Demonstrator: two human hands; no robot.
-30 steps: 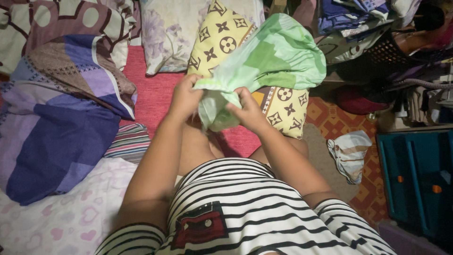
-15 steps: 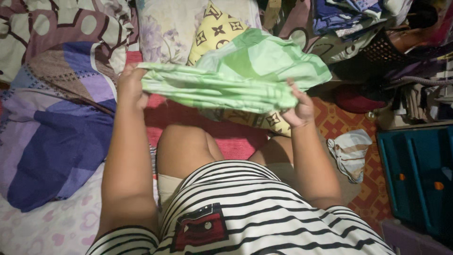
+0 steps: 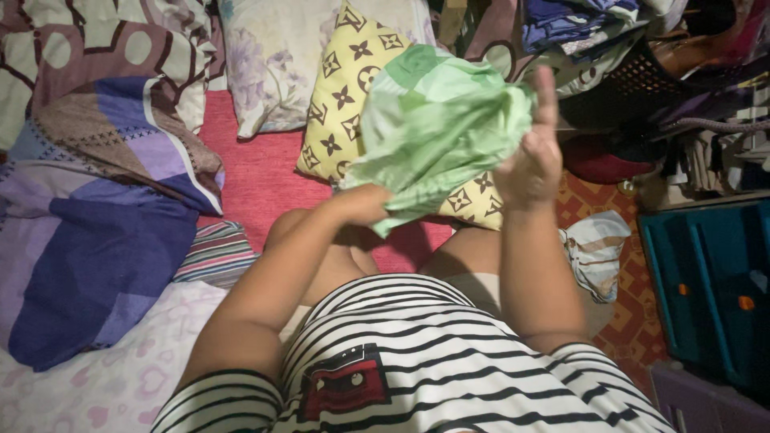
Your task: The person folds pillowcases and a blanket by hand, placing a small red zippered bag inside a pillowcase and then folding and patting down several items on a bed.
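Between both hands, the green cloth — pale, patchworked — bunches, crumpled.

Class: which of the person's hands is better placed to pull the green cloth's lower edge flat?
Probably the left hand: it grips the light green fabric cloth at its lower edge, while the right hand is raised beside the bundle's upper part.

- Dim indoor light with a warm cast; its source is out of view.
- The green cloth and yellow pillow are the brightest parts.
- The shelves at upper right sink into deep shadow.
- Soft, grainy detail throughout; the right hand is slightly motion-blurred.
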